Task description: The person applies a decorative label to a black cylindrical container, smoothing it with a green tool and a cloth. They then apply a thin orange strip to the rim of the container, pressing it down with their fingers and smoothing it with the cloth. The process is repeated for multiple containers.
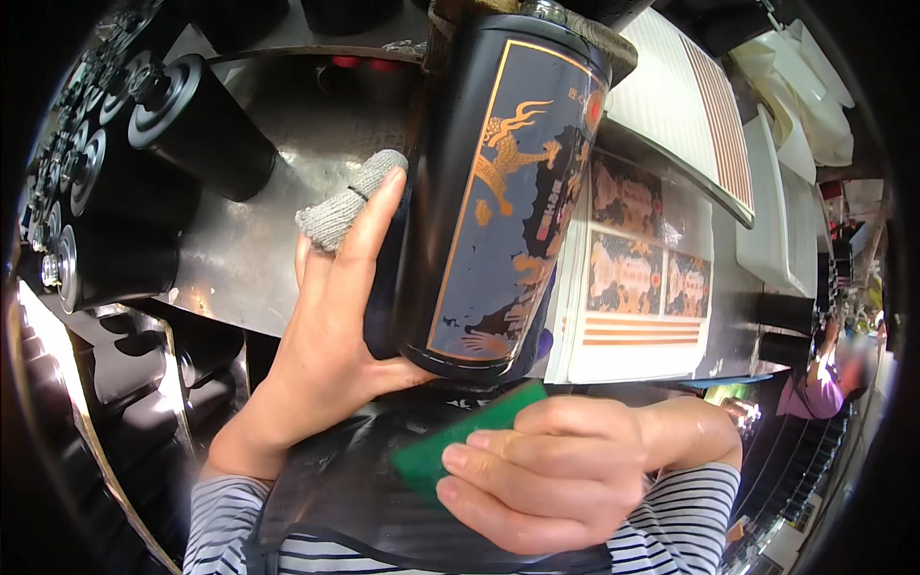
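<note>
A big black bottle (494,206) lies tilted in front of me, its base toward me and its neck end against a brown padded rest (613,48). On its side is a dark panel with a gold edge and a golden dragon. My left hand (335,297) steadies the bottle, fingers along its left side and thumb by the base. Grey knitted cloth (355,196) wraps some of those fingertips. My right hand (556,470) is closed around a flat green scraper (470,436), slightly blurred, just below the bottle's base and apart from it.
More black bottles (206,125) stand crowded at the left of the metal table (240,259). To the right lie printed sheets (637,335), a striped white stack (671,105) and a white plastic tray (776,211). Another person (815,388) in purple is at the far right.
</note>
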### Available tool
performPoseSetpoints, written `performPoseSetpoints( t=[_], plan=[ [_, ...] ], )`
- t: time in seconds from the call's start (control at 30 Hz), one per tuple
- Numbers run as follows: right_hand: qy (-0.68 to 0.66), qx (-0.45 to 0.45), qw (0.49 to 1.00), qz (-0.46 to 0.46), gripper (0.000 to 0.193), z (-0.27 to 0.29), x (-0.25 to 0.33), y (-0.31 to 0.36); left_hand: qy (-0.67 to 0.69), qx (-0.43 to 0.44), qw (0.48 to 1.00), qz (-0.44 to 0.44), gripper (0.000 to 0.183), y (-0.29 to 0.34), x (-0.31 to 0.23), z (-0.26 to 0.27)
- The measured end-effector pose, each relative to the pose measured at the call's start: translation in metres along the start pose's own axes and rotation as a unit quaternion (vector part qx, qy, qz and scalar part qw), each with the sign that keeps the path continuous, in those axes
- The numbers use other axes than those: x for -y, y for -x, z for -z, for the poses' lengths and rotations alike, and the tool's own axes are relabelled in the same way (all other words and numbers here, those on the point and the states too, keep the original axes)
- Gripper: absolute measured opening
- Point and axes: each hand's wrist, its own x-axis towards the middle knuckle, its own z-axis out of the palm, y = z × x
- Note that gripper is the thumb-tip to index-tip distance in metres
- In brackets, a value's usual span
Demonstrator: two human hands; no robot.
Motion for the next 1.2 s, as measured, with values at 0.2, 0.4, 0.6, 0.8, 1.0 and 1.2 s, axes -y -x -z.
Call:
performPoseSetpoints(
  t=[0.2,0.4,0.6,0.8,1.0,1.2],
  plan=[
    [0.082,-0.060,0.985,-0.137,0.020,0.025,-0.074,-0.039,0.007,-0.047,0.999,-0.025,0.102,0.011,0.007,-0.005],
    [0.063,0.053,0.976,-0.201,0.015,0.002,-0.019,-0.032,-0.022,-0.027,0.999,-0.016,0.106,0.003,0.002,-0.012],
    [0.131,-0.127,0.983,-0.009,0.021,0.009,-0.042,-0.019,-0.015,-0.021,0.999,-0.020,0.100,0.007,0.012,-0.009],
    [-0.037,0.054,0.964,-0.259,0.030,0.033,-0.055,-0.032,0.047,-0.070,0.995,0.048,0.102,0.007,0.004,-0.012],
    [0.081,-0.116,0.989,-0.051,0.018,-0.026,-0.010,-0.004,-0.022,-0.005,1.000,-0.002,0.101,0.002,0.008,-0.011],
    [0.036,-0.234,0.966,-0.102,0.024,-0.001,-0.089,-0.034,0.006,-0.028,0.999,-0.014,0.098,0.001,0.010,-0.009]
  ],
)
